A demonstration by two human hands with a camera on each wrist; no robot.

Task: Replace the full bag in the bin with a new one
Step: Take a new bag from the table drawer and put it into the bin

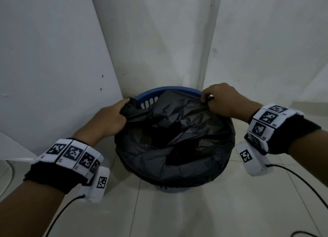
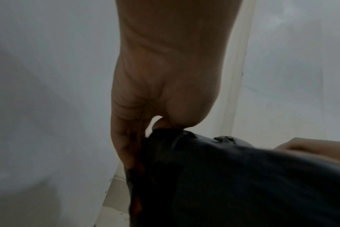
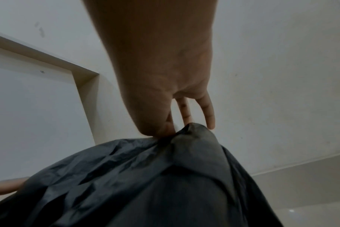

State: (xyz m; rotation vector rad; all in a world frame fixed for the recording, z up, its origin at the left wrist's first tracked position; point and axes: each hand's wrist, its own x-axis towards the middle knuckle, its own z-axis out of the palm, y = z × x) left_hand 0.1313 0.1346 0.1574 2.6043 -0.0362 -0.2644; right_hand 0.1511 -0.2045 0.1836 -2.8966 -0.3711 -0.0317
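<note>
A round blue bin [image 1: 163,93] with a slotted wall stands on the floor in a corner. A black plastic bag [image 1: 177,139] lies over its mouth and is folded over the near rim. My left hand [image 1: 113,116] grips the bag's edge at the far left of the bin. My right hand [image 1: 220,102] pinches the bag's edge at the far right. In the left wrist view the left hand [image 2: 157,127] holds a bunched fold of the bag [image 2: 243,184]. In the right wrist view thumb and forefinger of the right hand [image 3: 171,130] pinch a peak of the bag [image 3: 165,184], the other fingers straight.
White walls [image 1: 159,41] meet right behind the bin, and a white panel [image 1: 53,68] leans close on the left. Pale floor tiles [image 1: 177,215] spread in front. Black cables [image 1: 298,183] trail from both wrist cameras.
</note>
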